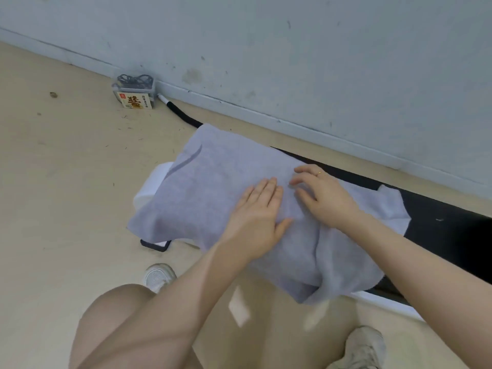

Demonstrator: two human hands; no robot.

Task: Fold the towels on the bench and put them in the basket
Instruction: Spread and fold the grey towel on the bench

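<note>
A pale lilac-grey towel lies spread over the left end of a black-topped, white-framed bench, hanging over its front and left edges. My left hand lies flat on the towel's middle with straight fingers. Just to its right, my right hand rests on the towel with fingers slightly bent and spread, a ring on one finger. Neither hand grips the cloth. A lighter corner of towel shows behind my right wrist. No basket is in view.
A white object sticks out from under the towel's left side. A small clear box with a printed label stands by the wall. A black cable runs along the skirting. My knees and two pale shoes are below.
</note>
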